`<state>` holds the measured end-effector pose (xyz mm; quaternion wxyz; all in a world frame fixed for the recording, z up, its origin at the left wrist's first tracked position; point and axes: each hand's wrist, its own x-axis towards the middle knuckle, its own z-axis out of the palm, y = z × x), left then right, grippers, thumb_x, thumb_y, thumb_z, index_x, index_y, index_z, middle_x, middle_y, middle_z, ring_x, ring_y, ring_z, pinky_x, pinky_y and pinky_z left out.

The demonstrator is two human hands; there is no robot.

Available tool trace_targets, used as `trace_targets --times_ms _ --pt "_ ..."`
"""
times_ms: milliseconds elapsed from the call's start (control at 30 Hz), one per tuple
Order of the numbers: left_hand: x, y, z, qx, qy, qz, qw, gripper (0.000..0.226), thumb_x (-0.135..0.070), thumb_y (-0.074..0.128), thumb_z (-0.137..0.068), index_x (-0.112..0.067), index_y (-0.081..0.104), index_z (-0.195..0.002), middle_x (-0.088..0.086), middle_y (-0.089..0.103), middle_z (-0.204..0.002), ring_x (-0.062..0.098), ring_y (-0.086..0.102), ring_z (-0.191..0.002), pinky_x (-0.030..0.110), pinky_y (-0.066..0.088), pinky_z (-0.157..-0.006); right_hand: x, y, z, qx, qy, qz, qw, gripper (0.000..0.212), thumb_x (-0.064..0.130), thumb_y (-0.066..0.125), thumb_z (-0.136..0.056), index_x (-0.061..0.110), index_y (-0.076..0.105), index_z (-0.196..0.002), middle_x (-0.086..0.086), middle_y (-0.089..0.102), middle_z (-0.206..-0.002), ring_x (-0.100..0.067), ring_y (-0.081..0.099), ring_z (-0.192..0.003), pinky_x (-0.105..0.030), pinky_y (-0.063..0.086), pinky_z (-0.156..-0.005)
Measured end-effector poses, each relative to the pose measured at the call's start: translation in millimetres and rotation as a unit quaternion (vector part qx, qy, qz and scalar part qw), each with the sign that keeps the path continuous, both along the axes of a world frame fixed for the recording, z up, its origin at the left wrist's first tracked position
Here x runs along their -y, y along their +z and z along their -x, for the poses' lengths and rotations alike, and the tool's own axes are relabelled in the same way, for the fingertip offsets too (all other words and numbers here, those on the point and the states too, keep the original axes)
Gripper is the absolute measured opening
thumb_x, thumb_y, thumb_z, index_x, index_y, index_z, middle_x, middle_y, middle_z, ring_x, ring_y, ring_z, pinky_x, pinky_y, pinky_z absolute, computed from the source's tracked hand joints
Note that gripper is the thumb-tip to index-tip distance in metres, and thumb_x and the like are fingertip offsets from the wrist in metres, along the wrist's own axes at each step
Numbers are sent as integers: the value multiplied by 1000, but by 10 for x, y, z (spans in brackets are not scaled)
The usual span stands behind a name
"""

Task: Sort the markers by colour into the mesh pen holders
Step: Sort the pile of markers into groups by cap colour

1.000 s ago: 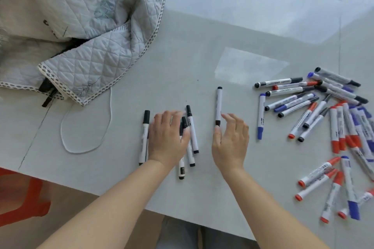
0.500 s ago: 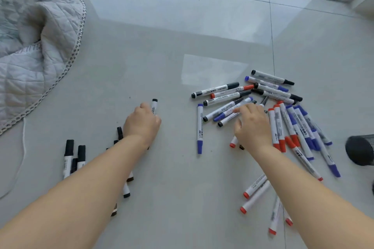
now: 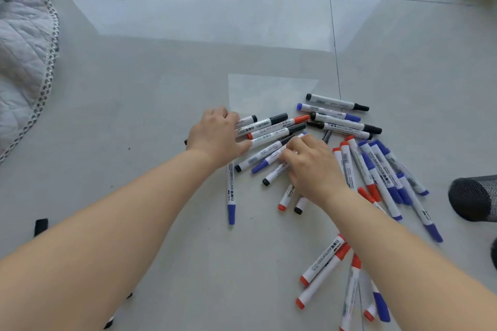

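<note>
1. Left hand (image 3: 215, 137): fingers curled over the left ends of several markers at the pile's upper left, gripping a black-capped marker (image 3: 246, 120).
2. Right hand (image 3: 309, 166): fingers bent down onto markers mid-pile; whether it pinches one cannot be told.
3. Marker pile (image 3: 349, 148): black, red and blue mixed, lying on the tiled floor (image 3: 161, 75).
4. Black mesh pen holder (image 3: 473, 197): on its side at the right edge, apart from the pile.
5. Quilted cloth (image 3: 24, 62): far left.

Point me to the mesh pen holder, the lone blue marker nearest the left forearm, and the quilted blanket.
mesh pen holder (image 3: 473, 197), head view, on its side wall.
lone blue marker (image 3: 230, 191), head view, on its white barrel.
quilted blanket (image 3: 24, 56), head view, on its quilted surface.
</note>
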<state>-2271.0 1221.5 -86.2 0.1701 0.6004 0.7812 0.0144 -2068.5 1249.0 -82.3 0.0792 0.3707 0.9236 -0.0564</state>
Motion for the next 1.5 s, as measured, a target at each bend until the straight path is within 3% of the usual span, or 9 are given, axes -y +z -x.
trace_targets --times_ms 133,300,500,733,867,1033,1167,1333,1500 --pt "-76 -82 -140 -25 -7 17 999 58 -56 58 -75 -15 47 -116 4 52 -114 23 41 -111 32 36 -72 -10 -67 -14 -30 -4 7 1000 20 9 53 -84 14 64 -101 -5 60 -102 -28 50 -104 -38 38 -84" --pt "-81 -120 -206 -14 24 24 999 45 -51 59 -77 -15 46 -102 2 54 -99 21 44 -92 31 34 -66 -2 -21 -81 -113 31 -59 991 19 1 73 -61 15 67 -72 0 63 -72 -24 62 -75 -32 50 -69" --pt "-80 -114 -265 -12 35 35 999 32 -45 53 -80 -17 39 -84 0 47 -79 25 43 -74 30 33 -61 29 85 -331 -203 19 -88 975 24 -7 70 -61 10 67 -78 -7 62 -75 -29 62 -71 -36 50 -72" --pt "14 -57 -273 23 58 8 998 35 -46 53 -80 -21 35 -65 -2 44 -64 27 45 -70 30 31 -60 62 76 -527 -252 -285 97 920 11 4 42 -89 12 50 -89 -2 47 -77 -19 43 -65 -26 31 -53" --pt "120 49 -261 61 80 12 995 28 -43 57 -79 -16 50 -77 0 51 -67 26 50 -72 30 35 -60 92 7 -595 -203 -390 126 889 3 14 43 -90 17 43 -89 3 43 -71 -21 45 -67 -27 29 -50" --pt "268 168 -243 172 165 -5 971 25 -36 61 -78 -12 53 -74 3 54 -65 24 51 -65 29 39 -53 175 -1 -610 -123 -328 124 928 13 19 48 -88 21 43 -77 5 42 -65 -15 43 -60 -23 26 -45" --pt "360 205 -220 229 216 -4 949 21 -33 62 -77 -12 58 -80 1 57 -67 20 52 -63 28 43 -55 165 16 -641 -53 -251 97 962 5 19 48 -86 22 47 -90 3 45 -75 -17 44 -59 -23 25 -43" --pt "423 210 -224 267 249 -5 931 16 -31 62 -77 -19 60 -88 0 62 -76 20 57 -68 30 49 -61 179 9 -674 53 -108 130 984 26 13 48 -86 22 49 -111 1 47 -94 -21 49 -66 -28 40 -53" --pt "484 205 -278 298 262 -12 918 6 -24 58 -80 -19 59 -82 -3 53 -66 14 46 -56 25 39 -50 171 47 -760 79 -80 83 990 20 10 50 -83 19 50 -101 -1 47 -104 -22 40 -59 -25 24 -45"
